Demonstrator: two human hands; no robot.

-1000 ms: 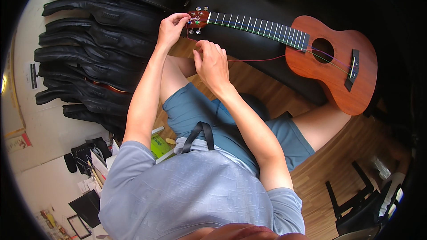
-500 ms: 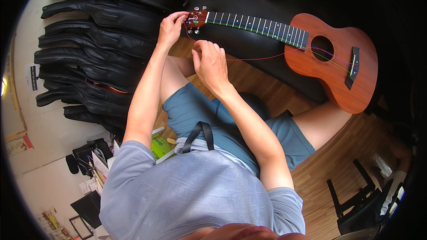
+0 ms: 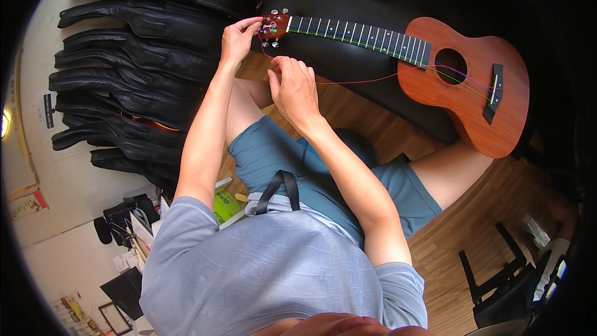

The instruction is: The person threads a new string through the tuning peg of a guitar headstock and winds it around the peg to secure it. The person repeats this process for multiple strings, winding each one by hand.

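Note:
A brown ukulele (image 3: 460, 106) lies at the upper right, its neck pointing left, with green and purple-blue strings along the fretboard (image 3: 360, 36). My left hand (image 3: 236, 42) pinches at the end of the headstock (image 3: 277, 23), beside the silver tuning pegs. From its fingertips a loose red string (image 3: 354, 83) runs down to my right hand (image 3: 296, 90), then sags across to the ukulele's body near the sound hole (image 3: 450, 66). The fingers of my right hand are curled with thumb and forefinger close together on the string, below the headstock. The exact grip of the fingertips is partly hidden.
A black padded bench (image 3: 348, 0) supports the ukulele. Several black instrument cases (image 3: 130, 74) hang in a row at the left. My legs in teal shorts (image 3: 267, 149) are below my hands. A black chair (image 3: 497, 274) stands on the wooden floor (image 3: 429, 255) at lower right.

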